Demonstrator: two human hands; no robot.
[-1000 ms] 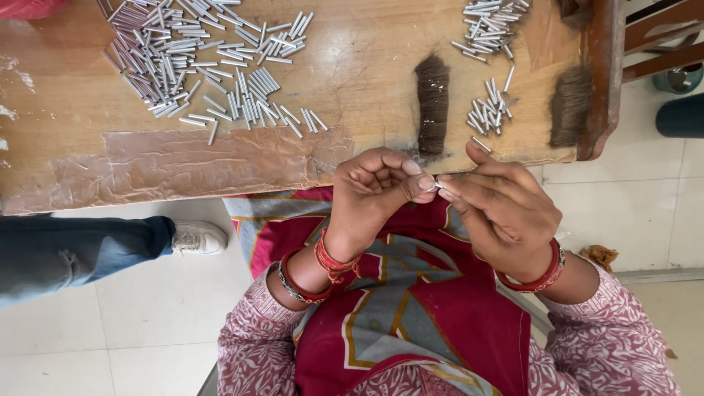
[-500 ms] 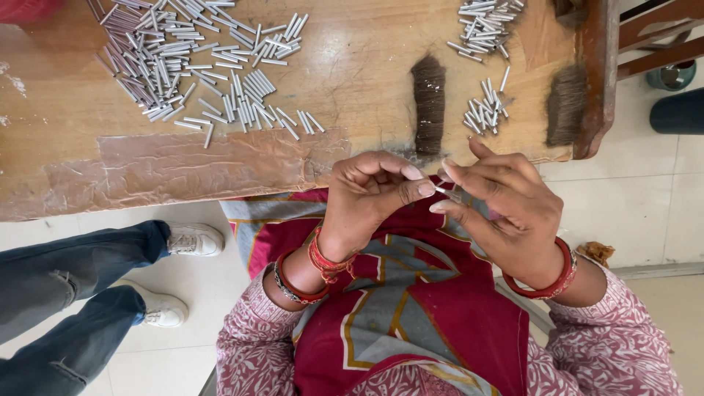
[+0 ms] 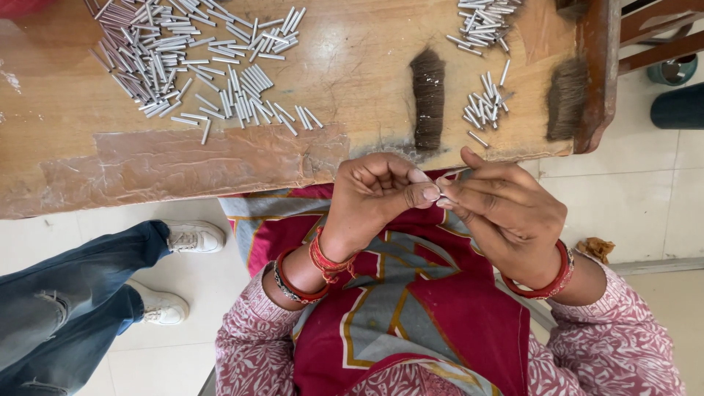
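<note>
head view: left hand (image 3: 378,194) and right hand (image 3: 506,213) meet fingertip to fingertip, pinched narrow on a small metal tube (image 3: 445,180) above the lap | tube piles (image 3: 198,59) and hair tufts (image 3: 427,99) lie on wooden table (image 3: 183,158) | advice: grip lightly, keep tube steady.

Worn wooden table (image 3: 88,117) with taped patch, pale tiled floor (image 3: 645,176), dark wooden chair frame (image 3: 660,29) alongside, even daylight.
</note>
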